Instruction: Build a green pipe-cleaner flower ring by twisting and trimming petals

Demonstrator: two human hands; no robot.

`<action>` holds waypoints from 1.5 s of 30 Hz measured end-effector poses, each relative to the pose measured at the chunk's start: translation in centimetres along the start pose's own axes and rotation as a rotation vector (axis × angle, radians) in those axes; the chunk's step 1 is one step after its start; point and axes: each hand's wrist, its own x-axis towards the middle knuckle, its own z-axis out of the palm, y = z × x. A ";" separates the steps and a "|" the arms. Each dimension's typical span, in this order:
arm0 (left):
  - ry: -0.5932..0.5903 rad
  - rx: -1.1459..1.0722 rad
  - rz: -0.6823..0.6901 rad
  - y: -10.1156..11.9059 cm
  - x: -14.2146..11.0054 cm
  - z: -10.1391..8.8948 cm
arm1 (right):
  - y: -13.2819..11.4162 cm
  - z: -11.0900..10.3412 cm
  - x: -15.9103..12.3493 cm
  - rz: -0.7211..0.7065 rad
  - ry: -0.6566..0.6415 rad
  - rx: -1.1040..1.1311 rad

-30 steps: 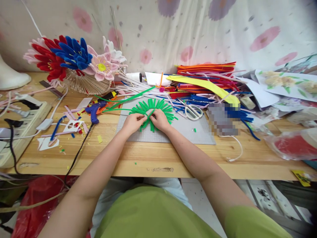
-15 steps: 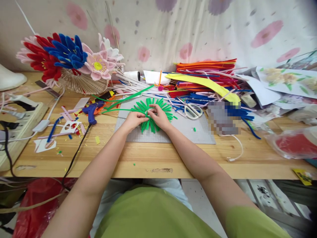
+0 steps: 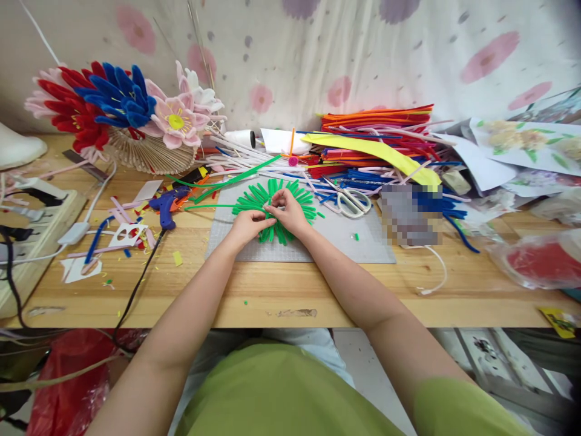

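A round green pipe-cleaner rosette (image 3: 252, 198), its looped spokes spread outward all round, lies over the grey cutting mat (image 3: 354, 247). My left hand (image 3: 249, 226) is on its near left side, thumb and fingers closed on the spokes close to the middle. From the right, my right hand (image 3: 288, 213) pinches at the centre with thumb and fingertips, which meet near the left fingertips. The exact spot they pinch is partly hidden by the fingers. One straight green pipe cleaner (image 3: 206, 207) runs out to the left of the rosette.
White-handled scissors (image 3: 353, 201) lie on the mat's right side. A blue glue gun (image 3: 165, 206) with a black cord sits left. Behind are bundled pipe cleaners (image 3: 376, 118) and fuzzy flowers (image 3: 120, 97). A power strip (image 3: 43, 242) stands at far left.
My left hand has shifted slightly, its thumb now stretched further along the near spokes. The rosette has turned or spread a little to the left. My right hand stays at the centre.
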 end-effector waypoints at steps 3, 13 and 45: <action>0.047 0.028 0.052 -0.7 0.0 0.3 | 0.0 0.0 0.0 -0.030 0.019 -0.043; 0.056 -0.213 -0.152 -0.3 -0.5 -0.7 | -0.3 -0.3 -0.6 -0.070 0.000 -0.131; 0.087 -0.139 0.131 -1.2 0.2 -0.5 | -0.2 -0.3 -1.5 -0.207 -0.063 -0.266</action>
